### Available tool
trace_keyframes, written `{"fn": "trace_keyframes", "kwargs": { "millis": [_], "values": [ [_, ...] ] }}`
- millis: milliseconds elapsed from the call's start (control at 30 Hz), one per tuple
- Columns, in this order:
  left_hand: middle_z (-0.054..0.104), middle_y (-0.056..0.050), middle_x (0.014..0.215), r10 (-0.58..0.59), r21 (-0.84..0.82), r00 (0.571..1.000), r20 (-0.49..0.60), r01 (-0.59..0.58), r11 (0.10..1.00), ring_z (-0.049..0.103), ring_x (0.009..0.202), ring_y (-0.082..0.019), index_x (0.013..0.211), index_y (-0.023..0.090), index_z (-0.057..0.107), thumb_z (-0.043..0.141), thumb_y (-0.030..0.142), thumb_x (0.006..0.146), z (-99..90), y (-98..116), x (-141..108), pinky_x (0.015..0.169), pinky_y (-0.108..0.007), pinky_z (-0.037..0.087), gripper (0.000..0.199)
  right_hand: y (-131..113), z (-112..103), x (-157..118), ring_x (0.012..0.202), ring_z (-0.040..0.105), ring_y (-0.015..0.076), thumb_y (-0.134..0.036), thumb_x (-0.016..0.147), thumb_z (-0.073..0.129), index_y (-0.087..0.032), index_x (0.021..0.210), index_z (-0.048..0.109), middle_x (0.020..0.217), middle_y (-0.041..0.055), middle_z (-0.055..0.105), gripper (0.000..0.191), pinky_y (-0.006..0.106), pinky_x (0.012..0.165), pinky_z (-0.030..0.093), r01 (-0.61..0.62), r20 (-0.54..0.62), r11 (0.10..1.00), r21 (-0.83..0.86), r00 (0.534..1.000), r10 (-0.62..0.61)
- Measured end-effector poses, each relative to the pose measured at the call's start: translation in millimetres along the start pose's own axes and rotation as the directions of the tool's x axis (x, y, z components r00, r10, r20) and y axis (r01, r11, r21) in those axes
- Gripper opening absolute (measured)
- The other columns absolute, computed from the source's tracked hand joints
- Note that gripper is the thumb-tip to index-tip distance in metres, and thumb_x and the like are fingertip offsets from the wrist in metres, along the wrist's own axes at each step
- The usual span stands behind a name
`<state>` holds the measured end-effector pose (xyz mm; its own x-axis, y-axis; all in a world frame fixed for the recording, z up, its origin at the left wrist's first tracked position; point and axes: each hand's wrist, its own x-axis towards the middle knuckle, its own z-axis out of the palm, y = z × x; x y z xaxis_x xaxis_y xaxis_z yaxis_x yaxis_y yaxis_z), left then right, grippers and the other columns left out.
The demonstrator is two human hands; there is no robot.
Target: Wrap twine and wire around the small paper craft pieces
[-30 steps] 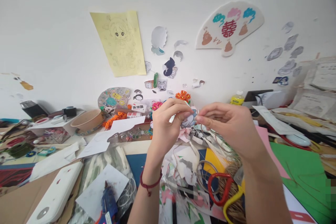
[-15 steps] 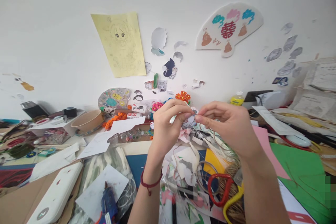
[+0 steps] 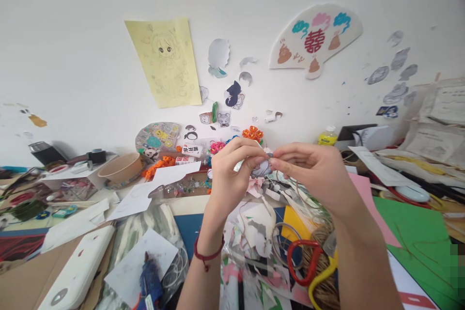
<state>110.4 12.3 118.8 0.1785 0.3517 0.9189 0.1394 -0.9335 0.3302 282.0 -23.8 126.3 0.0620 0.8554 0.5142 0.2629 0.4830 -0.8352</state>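
Note:
Both my hands are raised in the middle of the view, their fingertips almost meeting. With thumb and fingers, my left hand [image 3: 236, 164] pinches a small grey paper cutout [image 3: 261, 170] that has drawn lines on it. My right hand [image 3: 308, 167] is closed in a pinch at the cutout's upper right edge. A thin brown string [image 3: 298, 188] hangs below its fingers and seems to run up into them. The fingers hide the cutout's top and the exact point of contact.
Beneath my hands lie paper scraps [image 3: 254, 225], red-and-yellow-handled scissors [image 3: 304, 262] and a twine ball [image 3: 324, 283]. A blue glue gun [image 3: 150, 278] and a white power bank [image 3: 78, 269] lie left; green paper [image 3: 414, 240] lies right. Behind stand a bowl [image 3: 121, 169] and orange flowers [image 3: 253, 134].
Both hands stay in nearly the same place, still pinching at the cutout. The right fingers have shifted very slightly, and the camera view has moved a little.

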Motion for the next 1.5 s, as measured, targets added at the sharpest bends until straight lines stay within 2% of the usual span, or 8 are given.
{"fn": "trace_keyframes", "kwargs": {
  "millis": [633, 767, 900, 1000, 1067, 1167, 1300, 1500],
  "values": [
    [0.069, -0.003, 0.09, -0.013, 0.056, 1.0, -0.009, 0.013, 0.998, 0.064, 0.088, -0.015, 0.089, 0.02, 0.069, 0.06, 0.016, 0.094, -0.7, 3, 2, 0.079, -0.03, 0.052, 0.011, -1, 4, -3, 0.07, 0.072, 0.0179, -0.029, 0.074, 0.081, -0.02, 0.081, 0.077, 0.079, 0.0034, 0.078, 0.012, 0.028, 0.065, 0.06, 0.045, -0.042, 0.999, 0.024, 0.998, -0.044],
    [0.067, -0.005, 0.096, 0.066, 0.256, 0.992, -0.105, -0.037, 0.966, 0.062, 0.093, -0.016, 0.092, 0.019, 0.066, 0.06, 0.016, 0.094, -3.3, 12, 3, 0.081, -0.032, 0.049, 0.007, -6, 6, -5, 0.066, 0.07, 0.0168, -0.026, 0.077, 0.079, -0.02, 0.078, 0.076, 0.074, 0.0026, 0.076, 0.007, 0.028, 0.062, 0.059, 0.118, -0.142, 0.99, -0.077, 0.982, -0.128],
    [0.067, -0.003, 0.09, 0.149, 0.419, 0.988, -0.032, -0.122, 0.9, 0.057, 0.084, -0.017, 0.089, 0.021, 0.063, 0.061, 0.014, 0.091, -4.7, 26, 1, 0.077, -0.034, 0.046, 0.007, -13, 8, -10, 0.066, 0.067, 0.0159, -0.024, 0.08, 0.075, -0.021, 0.079, 0.075, 0.075, 0.002, 0.075, 0.003, 0.029, 0.062, 0.057, 0.209, -0.177, 0.963, -0.171, 0.955, -0.239],
    [0.067, -0.007, 0.107, 0.134, 0.45, 0.991, -0.02, -0.111, 0.886, 0.054, 0.1, -0.024, 0.084, 0.021, 0.063, 0.065, 0.015, 0.085, -4.4, 33, 0, 0.087, -0.041, 0.045, 0.007, -18, 8, -14, 0.065, 0.064, 0.0146, -0.022, 0.083, 0.073, -0.022, 0.081, 0.074, 0.074, 0.0009, 0.074, 0.002, 0.028, 0.061, 0.055, 0.249, -0.182, 0.94, -0.235, 0.938, -0.294],
    [0.067, -0.006, 0.115, 0.104, 0.411, 0.995, 0.001, -0.095, 0.906, 0.054, 0.106, -0.024, 0.083, 0.022, 0.061, 0.063, 0.014, 0.086, -4.3, 35, 1, 0.091, -0.043, 0.045, 0.009, -20, 8, -15, 0.065, 0.063, 0.0144, -0.021, 0.083, 0.072, -0.023, 0.081, 0.073, 0.074, 0.0004, 0.073, 0.003, 0.029, 0.061, 0.055, 0.265, -0.178, 0.926, -0.267, 0.931, -0.318],
    [0.07, -0.005, 0.11, 0.066, 0.298, 0.997, 0.047, -0.077, 0.951, 0.06, 0.099, -0.02, 0.083, 0.021, 0.057, 0.057, 0.012, 0.089, -3.8, 34, 2, 0.087, -0.039, 0.048, 0.011, -23, 7, -17, 0.065, 0.062, 0.0143, -0.021, 0.084, 0.072, -0.023, 0.082, 0.073, 0.075, -0.0002, 0.072, 0.004, 0.029, 0.063, 0.054, 0.278, -0.163, 0.919, -0.279, 0.93, -0.33],
    [0.073, -0.005, 0.103, 0.044, 0.206, 0.998, 0.039, -0.051, 0.977, 0.063, 0.085, -0.015, 0.083, 0.02, 0.057, 0.056, 0.011, 0.09, -1.4, 32, 2, 0.075, -0.032, 0.05, 0.012, -24, 6, -17, 0.067, 0.063, 0.014, -0.019, 0.084, 0.071, -0.023, 0.081, 0.073, 0.076, -0.0005, 0.073, 0.006, 0.029, 0.065, 0.054, 0.288, -0.151, 0.923, -0.254, 0.931, -0.332],
    [0.072, -0.006, 0.099, 0.035, 0.149, 0.999, 0.018, -0.037, 0.988, 0.064, 0.084, -0.013, 0.084, 0.019, 0.058, 0.057, 0.011, 0.09, 1.7, 31, -1, 0.072, -0.028, 0.052, 0.01, -23, 5, -18, 0.067, 0.064, 0.0146, -0.019, 0.084, 0.071, -0.023, 0.082, 0.073, 0.076, -0.0004, 0.073, 0.006, 0.029, 0.064, 0.055, 0.291, -0.157, 0.921, -0.257, 0.928, -0.337]
  ]
}}
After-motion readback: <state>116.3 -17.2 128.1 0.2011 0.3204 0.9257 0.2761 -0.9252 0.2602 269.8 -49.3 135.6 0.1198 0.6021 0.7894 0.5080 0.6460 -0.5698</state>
